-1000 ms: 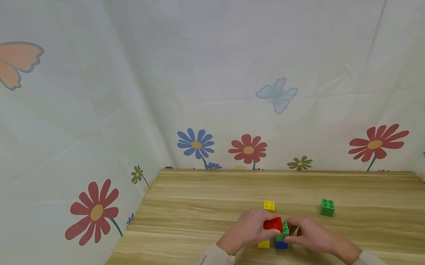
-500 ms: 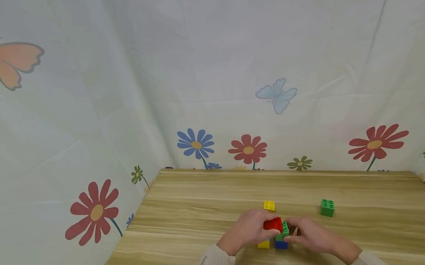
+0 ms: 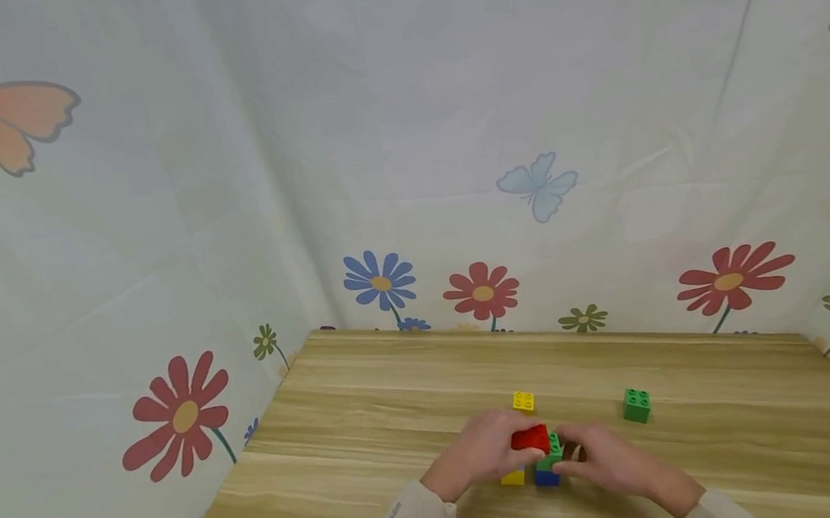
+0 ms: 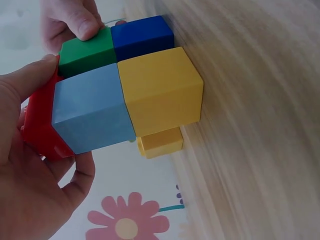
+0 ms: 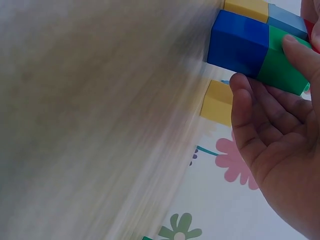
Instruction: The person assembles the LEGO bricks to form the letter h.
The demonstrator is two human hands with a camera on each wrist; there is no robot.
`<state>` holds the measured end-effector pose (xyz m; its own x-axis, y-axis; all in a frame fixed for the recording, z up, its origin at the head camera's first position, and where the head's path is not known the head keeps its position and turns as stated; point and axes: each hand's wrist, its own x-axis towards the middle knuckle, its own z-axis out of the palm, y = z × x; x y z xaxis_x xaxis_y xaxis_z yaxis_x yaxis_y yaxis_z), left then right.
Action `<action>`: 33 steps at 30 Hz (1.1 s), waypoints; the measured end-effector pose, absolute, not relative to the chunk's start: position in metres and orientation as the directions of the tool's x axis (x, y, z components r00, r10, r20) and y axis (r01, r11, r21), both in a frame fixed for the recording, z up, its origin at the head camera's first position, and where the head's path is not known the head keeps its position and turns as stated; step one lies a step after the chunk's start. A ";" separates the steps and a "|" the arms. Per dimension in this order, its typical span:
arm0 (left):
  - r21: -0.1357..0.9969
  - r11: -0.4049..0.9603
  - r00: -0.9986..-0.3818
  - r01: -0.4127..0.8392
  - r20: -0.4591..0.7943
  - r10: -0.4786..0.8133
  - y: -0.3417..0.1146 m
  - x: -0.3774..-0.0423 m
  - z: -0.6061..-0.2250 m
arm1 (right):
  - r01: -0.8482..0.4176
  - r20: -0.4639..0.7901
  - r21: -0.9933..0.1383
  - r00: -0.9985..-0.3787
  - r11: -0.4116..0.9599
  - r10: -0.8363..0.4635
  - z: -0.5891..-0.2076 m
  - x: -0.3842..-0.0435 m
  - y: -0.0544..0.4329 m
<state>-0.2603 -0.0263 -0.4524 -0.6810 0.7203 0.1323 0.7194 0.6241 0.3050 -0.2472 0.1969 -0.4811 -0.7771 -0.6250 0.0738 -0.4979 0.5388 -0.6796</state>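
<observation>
My left hand (image 3: 483, 447) pinches a red brick (image 3: 532, 439) between thumb and fingers. In the left wrist view the red brick lies across the top of a light blue brick (image 4: 92, 111), which is stacked on a yellow brick (image 4: 161, 95). Right beside that column, a green brick (image 5: 281, 62) tops a dark blue brick (image 5: 238, 44). The red brick reaches over the left part of the green one, whose right studs show in the head view. From the right, my right hand (image 3: 609, 457) holds the green brick, thumb on its near side and fingers on the far side.
Behind the stack another yellow brick (image 3: 524, 401) stands on the wooden table (image 3: 367, 393). A separate green brick (image 3: 636, 406) sits farther right. A white curtain (image 3: 405, 130) printed with flowers and butterflies encloses the table's back and sides.
</observation>
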 end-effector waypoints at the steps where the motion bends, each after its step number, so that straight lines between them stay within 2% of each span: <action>1: 0.323 0.623 -0.685 0.713 0.129 0.717 -0.027 -0.260 -0.453 | -0.492 0.068 -0.684 -0.778 0.538 -0.625 -0.481 -0.247 0.197; 10: 0.506 0.579 -0.718 0.639 0.124 0.684 -0.030 -0.262 -0.457 | -0.488 0.072 -0.694 -0.779 0.529 -0.623 -0.482 -0.248 0.197; 17: 0.669 0.540 -0.776 0.510 0.087 0.625 -0.037 -0.264 -0.467 | -0.492 0.076 -0.699 -0.773 0.519 -0.630 -0.483 -0.249 0.198; 25: 0.745 0.487 -0.794 0.456 0.093 0.601 -0.048 -0.263 -0.471 | -0.468 0.051 -0.702 -0.784 0.536 -0.618 -0.484 -0.250 0.198; 33: 0.758 0.491 -0.810 0.429 0.082 0.581 -0.051 -0.260 -0.471 | -0.475 0.060 -0.710 -0.776 0.520 -0.628 -0.483 -0.249 0.198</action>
